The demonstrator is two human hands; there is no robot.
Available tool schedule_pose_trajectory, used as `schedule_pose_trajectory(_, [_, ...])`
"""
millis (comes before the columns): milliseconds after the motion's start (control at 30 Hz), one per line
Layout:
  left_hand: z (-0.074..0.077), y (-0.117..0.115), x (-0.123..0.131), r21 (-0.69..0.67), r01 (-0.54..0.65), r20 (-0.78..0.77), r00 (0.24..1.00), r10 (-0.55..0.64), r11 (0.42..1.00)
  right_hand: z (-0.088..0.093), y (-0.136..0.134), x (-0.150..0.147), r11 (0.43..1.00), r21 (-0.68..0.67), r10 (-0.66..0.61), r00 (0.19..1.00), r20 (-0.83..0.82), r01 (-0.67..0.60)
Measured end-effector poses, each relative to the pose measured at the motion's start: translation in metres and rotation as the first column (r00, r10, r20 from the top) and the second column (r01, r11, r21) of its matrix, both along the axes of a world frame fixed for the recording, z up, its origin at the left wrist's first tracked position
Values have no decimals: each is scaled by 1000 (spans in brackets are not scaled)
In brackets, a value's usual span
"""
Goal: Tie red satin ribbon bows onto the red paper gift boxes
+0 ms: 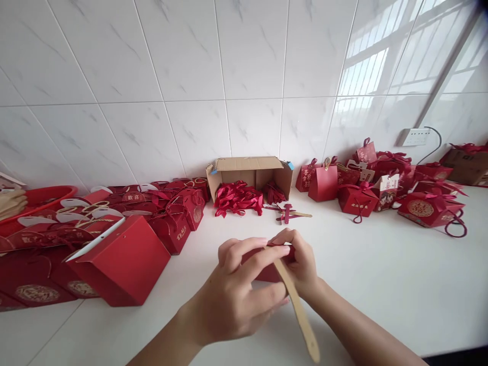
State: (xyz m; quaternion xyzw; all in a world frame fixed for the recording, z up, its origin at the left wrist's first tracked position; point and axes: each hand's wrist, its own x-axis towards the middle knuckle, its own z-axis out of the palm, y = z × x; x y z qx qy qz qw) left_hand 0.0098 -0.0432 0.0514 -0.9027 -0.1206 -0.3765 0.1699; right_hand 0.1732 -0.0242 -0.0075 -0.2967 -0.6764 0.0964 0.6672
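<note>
Both my hands meet over the white counter [381,274] just in front of me. My left hand [236,295] curls its fingers around a small red piece [269,273], which looks like folded red card or ribbon. My right hand [301,262] pinches the same red piece from the far side. A long tan strip [299,310] runs from between my fingers down toward the lower edge of the view. Most of the red piece is hidden by my fingers.
An open cardboard box [249,173] lies on its side against the tiled wall, red ribbons [238,198] spilling out. Flat and half-folded red gift boxes [122,259] fill the left. Finished red gift boxes [358,195] stand at the right. A red basin [38,195] sits far left.
</note>
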Motion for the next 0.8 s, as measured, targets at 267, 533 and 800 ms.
schedule_pose_trajectory(267, [23,19,-4,-263,-52,75,994,75,963,0,-4,4,978,203,-93,970,223,47])
schedule_pose_trajectory(533, [17,45,-6,-256,-116,207,963,171,960,2,-13,4,973,218,16,960,281,-80])
schedule_pose_trajectory(800, [33,22,1,-943,70,131,977,169,326,1,-18,7,932,-75,356,934,21,-354])
